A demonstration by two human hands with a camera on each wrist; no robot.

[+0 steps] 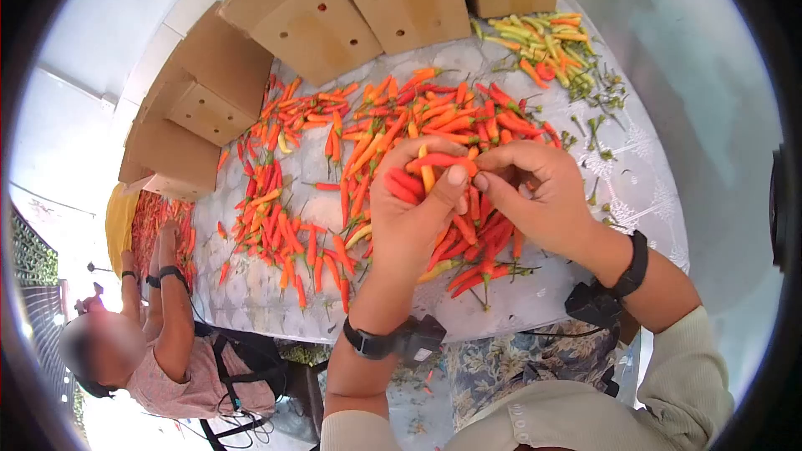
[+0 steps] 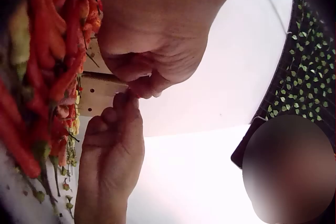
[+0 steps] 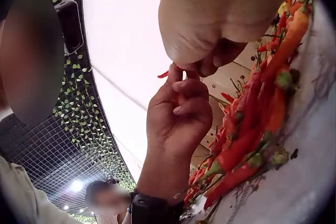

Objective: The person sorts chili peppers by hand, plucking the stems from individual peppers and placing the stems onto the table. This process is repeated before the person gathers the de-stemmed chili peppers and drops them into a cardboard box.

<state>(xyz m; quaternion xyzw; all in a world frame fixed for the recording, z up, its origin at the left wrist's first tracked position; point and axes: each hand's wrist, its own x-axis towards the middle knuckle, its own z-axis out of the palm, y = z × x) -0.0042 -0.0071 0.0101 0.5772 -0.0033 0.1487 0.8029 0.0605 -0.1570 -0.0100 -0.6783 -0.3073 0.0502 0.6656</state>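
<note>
Above the chilli pile (image 1: 493, 242), the left hand (image 1: 415, 213) is curling round several chillies, its thumb pressing on a red chilli (image 1: 439, 160), while the right hand (image 1: 547, 192) is pinching that chilli's end between thumb and forefinger. To work cleanly, the left thumb should be bracing the flesh close to that end and the right fingertips tugging lightly, without crushing it; the spare chillies (image 1: 403, 184) should be lying loosely in the palm. The fingertips are hiding whether stem or flesh is being pinched. Both wrist views are cutting off the pile, and overlapping, shadowed fingers are obscuring the grip.
</note>
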